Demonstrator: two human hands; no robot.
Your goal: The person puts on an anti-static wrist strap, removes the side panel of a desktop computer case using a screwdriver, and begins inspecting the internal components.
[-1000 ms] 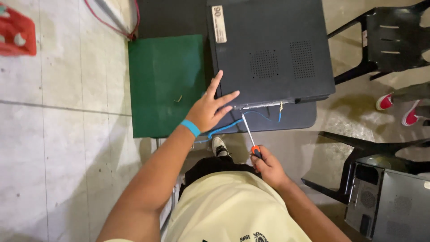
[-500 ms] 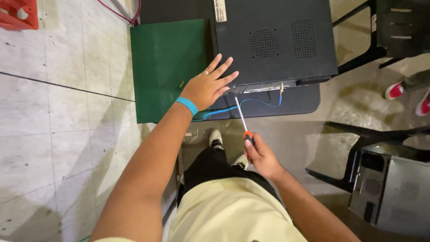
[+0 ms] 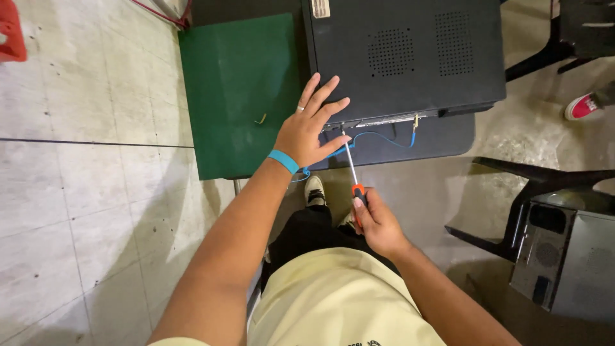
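Observation:
A dark grey computer case lies flat on a small table, beside a green mat. My left hand, with a blue wristband, presses flat on the case's near left corner, fingers spread. My right hand grips the orange-and-black handle of a screwdriver. Its thin metal shaft points up to the case's near edge, just right of my left hand. A blue wire runs along that edge to a small clip.
A dark plastic chair and another grey computer case stand at the right on the concrete floor. A red crate sits at the top left. A red-and-white shoe shows at the right edge. A small bent metal piece lies on the mat.
The view has shifted slightly. My left hand stays spread on the case corner, and my right hand keeps the screwdriver at the case's near edge.

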